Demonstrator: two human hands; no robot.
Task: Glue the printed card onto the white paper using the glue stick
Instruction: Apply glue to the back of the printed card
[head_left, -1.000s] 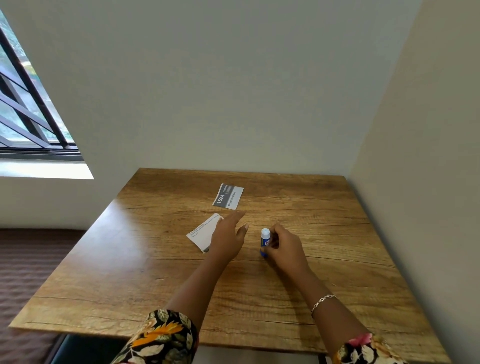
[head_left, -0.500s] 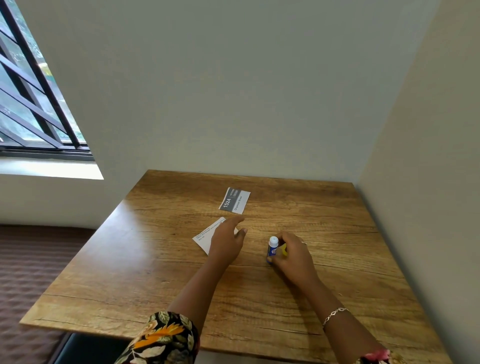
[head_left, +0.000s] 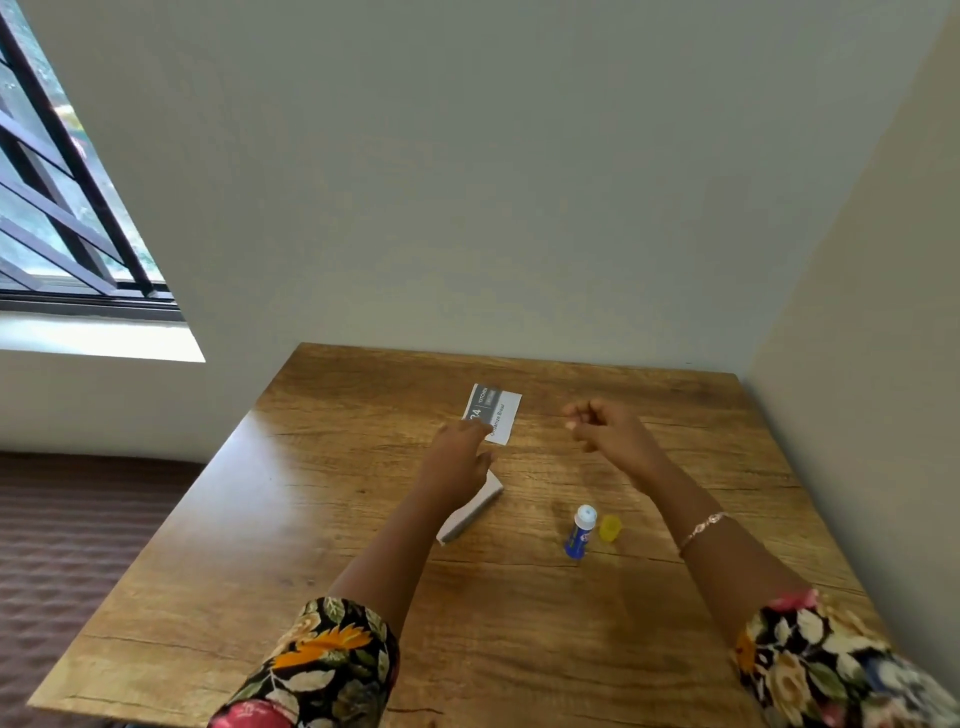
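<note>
Printed card (head_left: 493, 413): lies flat, print up, toward the far side of the bench (head_left: 311, 519), apart from the paper.
White paper (head_left: 470, 512): lies nearer to us, just this side of the card, and is partly hidden under the left forearm.
Glue stick (head_left: 581, 532): stands upright and uncapped to the right of the paper, with its yellow cap (head_left: 610, 529) just beside it.
Left hand (head_left: 457, 452): reaches over the paper, fingers stretched out to the card's near corner. We see contact at most, no pinch.
Right hand (head_left: 605, 428): raised above the bench to the right of the card, fingers curled in, holding nothing that we can make out.
Done, as we judge: the stick is opened and set ready.
Left to do: we see no glue on either sheet, so picking up the card, gluing it, and laying and pressing it on the paper all remain.
</note>
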